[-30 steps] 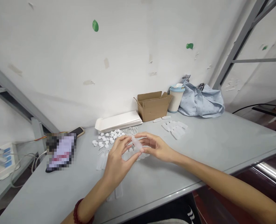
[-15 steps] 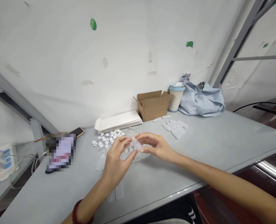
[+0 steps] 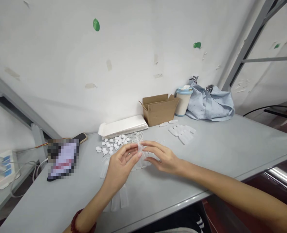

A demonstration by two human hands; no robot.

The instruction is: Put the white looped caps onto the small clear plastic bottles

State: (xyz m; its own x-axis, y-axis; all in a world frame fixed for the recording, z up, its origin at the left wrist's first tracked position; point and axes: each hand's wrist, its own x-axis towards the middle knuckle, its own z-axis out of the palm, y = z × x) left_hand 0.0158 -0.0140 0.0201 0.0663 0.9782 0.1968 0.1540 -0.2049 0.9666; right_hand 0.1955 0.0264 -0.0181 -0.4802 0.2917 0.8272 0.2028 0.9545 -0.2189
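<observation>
Left hand (image 3: 121, 164): thumb and fingers closed on a small translucent piece (image 3: 140, 147). Right hand (image 3: 166, 160): fingers extended to the same piece from the other side, thumb held apart from forefinger; whether it grips cannot be told. The piece sits between both sets of fingertips. Directly beneath the hands: translucent strips (image 3: 140, 165), partly hidden. Just beyond the left hand: scattered white caps (image 3: 120, 139). Farther out, past both hands: white flat stack (image 3: 124, 127) and open cardboard box (image 3: 161, 115). Beyond the right hand: frosted pieces (image 3: 186, 136), lying flat.
</observation>
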